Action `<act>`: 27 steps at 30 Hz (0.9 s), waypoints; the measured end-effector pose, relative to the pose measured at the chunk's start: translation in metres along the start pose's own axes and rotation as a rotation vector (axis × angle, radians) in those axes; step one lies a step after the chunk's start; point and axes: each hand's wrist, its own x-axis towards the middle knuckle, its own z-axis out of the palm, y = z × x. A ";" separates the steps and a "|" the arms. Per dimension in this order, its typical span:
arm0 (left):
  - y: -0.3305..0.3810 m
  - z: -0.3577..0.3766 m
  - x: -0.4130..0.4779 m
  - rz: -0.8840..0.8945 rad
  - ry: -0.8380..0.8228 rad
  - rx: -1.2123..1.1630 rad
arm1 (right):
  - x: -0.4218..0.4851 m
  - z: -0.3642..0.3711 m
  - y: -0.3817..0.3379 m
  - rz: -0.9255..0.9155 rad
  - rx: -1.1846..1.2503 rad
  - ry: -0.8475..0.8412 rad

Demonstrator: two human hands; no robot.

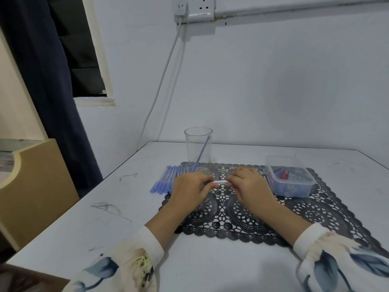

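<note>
No legible text, label or number in view, any print on the held white tube point(220, 182), row of pens point(166, 179), plastic box point(294, 187), wall socket point(202, 6) too small to read

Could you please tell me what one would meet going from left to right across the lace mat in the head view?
row of blue pens → left hand → thin white tube, pinched by both hands → right hand → clear plastic box. The clear cup is left out: it overlaps the left hand.
</note>
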 end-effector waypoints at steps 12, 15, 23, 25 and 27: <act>0.014 -0.003 -0.001 -0.149 -0.237 -0.123 | -0.003 -0.001 0.007 -0.085 0.004 0.023; 0.014 0.000 -0.001 -0.317 -0.277 -0.293 | -0.003 -0.002 0.007 -0.102 -0.003 0.031; 0.006 0.000 -0.001 -0.203 -0.233 -0.184 | -0.003 -0.001 0.003 -0.025 0.102 -0.048; 0.004 -0.001 -0.001 -0.168 -0.228 -0.169 | -0.003 -0.001 0.002 -0.016 0.127 -0.060; 0.002 -0.001 -0.001 -0.140 -0.234 -0.167 | -0.002 -0.002 0.001 -0.010 0.154 -0.052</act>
